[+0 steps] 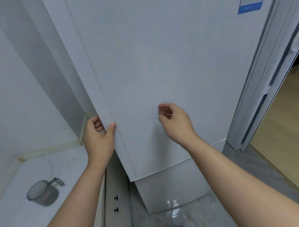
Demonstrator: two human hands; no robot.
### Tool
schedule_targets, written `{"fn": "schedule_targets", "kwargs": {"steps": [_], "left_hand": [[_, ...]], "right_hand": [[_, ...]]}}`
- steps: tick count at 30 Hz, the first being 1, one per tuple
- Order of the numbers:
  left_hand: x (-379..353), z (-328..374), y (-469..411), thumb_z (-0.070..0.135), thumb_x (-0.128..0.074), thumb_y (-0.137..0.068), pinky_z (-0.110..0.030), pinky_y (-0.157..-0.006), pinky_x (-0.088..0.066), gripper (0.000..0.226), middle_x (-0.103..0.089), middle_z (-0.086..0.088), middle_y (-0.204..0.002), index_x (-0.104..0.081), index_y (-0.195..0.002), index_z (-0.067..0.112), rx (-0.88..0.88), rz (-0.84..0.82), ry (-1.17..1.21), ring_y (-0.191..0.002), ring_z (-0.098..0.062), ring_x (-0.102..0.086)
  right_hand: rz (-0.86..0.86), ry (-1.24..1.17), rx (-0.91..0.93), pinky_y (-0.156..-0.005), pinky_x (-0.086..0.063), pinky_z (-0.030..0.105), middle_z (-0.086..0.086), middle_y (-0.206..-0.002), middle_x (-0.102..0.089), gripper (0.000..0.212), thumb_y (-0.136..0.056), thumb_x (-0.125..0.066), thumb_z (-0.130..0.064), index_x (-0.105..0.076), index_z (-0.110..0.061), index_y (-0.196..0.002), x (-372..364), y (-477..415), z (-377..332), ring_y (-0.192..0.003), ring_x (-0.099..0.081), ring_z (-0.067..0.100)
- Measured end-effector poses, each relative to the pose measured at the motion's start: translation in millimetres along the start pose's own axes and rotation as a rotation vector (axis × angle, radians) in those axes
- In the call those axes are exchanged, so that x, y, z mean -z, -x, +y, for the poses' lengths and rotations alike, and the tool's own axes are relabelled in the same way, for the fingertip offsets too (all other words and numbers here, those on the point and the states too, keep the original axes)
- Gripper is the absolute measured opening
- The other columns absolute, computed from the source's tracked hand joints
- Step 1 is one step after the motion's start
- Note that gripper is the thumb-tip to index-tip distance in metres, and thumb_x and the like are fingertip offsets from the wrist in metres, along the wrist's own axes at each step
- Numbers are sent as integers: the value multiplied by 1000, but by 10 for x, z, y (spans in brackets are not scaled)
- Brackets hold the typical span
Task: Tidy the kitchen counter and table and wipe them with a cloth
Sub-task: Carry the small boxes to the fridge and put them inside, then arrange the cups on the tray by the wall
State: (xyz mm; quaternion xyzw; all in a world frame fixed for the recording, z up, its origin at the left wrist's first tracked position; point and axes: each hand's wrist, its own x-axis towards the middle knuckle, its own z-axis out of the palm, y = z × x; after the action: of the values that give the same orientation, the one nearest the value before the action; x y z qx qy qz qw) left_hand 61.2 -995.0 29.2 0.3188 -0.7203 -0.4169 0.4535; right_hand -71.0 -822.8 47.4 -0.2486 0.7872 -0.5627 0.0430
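Observation:
A tall white fridge fills the middle of the view, and its upper door (152, 70) stands slightly ajar above the lower door (172, 189). My left hand (99, 137) grips the upper door's left edge, fingers curled behind it and thumb on the front. My right hand (175, 122) hovers in front of the door face with its fingers loosely curled, holding nothing. The white kitchen counter (21, 213) lies at the lower left, beside the fridge.
A clear grey measuring jug (41, 192) with a handle stands on the counter. Two black cabinet knobs (116, 203) show below the counter edge. A doorway (281, 124) to a wood-floored room opens on the right. A blue-and-white label (251, 0) sits on the fridge, top right.

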Motion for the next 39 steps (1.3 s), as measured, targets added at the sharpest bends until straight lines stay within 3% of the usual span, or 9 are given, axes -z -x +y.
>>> {"fn": "schedule_targets", "kwargs": {"steps": [5, 9, 12, 19, 21, 24, 29, 33, 39], "left_hand": [[-135, -166, -368, 18, -74, -87, -4, -77, -44, 44, -63, 8, -109, -52, -124, 14, -8, 8, -9, -84, 13, -58], [-233, -223, -564, 17, -72, -89, 1, -76, -43, 44, -61, 8, -115, -52, -128, 14, -17, -6, 3, -88, 18, -55], [-265, -255, -611, 15, -71, -90, 3, -78, -43, 44, -60, 6, -118, -52, -130, 11, -30, -14, 23, -97, 8, -55], [-262, -303, -679, 18, -75, -87, -18, -86, -56, 46, -58, 3, -122, -49, -125, 21, -18, -4, 46, -101, -2, -62], [-277, -281, -628, 21, -78, -83, -16, -86, -52, 50, -48, 3, -125, -47, -122, 21, -55, 54, 1, -100, -2, -58], [-287, -271, -428, 20, -80, -79, -12, -80, -42, 43, -46, 3, -112, -48, -108, 20, -181, 104, -89, -91, -9, -51], [-216, -479, 63, 18, -75, -84, -15, -58, -42, 28, -50, 3, -74, -49, -87, 28, -90, -243, -79, -62, -8, -48], [-29, -771, 363, 13, -72, -85, -14, -58, -40, 22, -47, 7, -67, -53, -88, 25, 70, -478, -134, -57, -2, -45], [398, -1064, 702, 17, -68, -88, -12, -60, -39, 17, -57, 7, -73, -56, -93, 27, 211, -488, -319, -61, -3, -52]], "right_hand": [[9, 34, -32, -81, -46, 17, -9, -100, -66, 29, -91, -57, -11, -63, -21, -117, -148, -276, 38, -86, -62, 7], [19, 28, -61, -70, -42, 10, -8, -99, -65, 27, -91, -56, -11, -62, -23, -115, -259, -429, 78, -83, -61, 6], [45, 36, -59, -63, -40, 5, -6, -96, -65, 22, -91, -56, -10, -61, -23, -108, -330, -521, 102, -77, -59, 5], [81, 50, -52, -63, -40, 8, -7, -95, -64, 18, -92, -56, -12, -59, -22, -106, -394, -559, 117, -76, -58, 5], [77, 18, -52, -65, -41, 6, -7, -97, -65, 19, -91, -57, -12, -60, -23, -107, -398, -523, 114, -77, -58, 4], [60, -4, -44, -69, -41, 4, -14, -98, -66, 19, -92, -59, -15, -63, -26, -107, -403, -438, 120, -83, -61, -2], [-29, -6, -50, -64, -42, 13, -15, -94, -69, 12, -94, -61, -20, -66, -29, -100, -546, -248, 162, -80, -63, -1], [-191, 24, -44, -73, -50, 24, -10, -93, -70, 12, -93, -62, -21, -65, -32, -96, -795, -74, 203, -86, -69, 8], [-449, 85, 6, -74, -55, 27, -8, -84, -69, 12, -96, -60, -21, -65, -32, -95, -1167, 326, 247, -76, -66, 7]]}}
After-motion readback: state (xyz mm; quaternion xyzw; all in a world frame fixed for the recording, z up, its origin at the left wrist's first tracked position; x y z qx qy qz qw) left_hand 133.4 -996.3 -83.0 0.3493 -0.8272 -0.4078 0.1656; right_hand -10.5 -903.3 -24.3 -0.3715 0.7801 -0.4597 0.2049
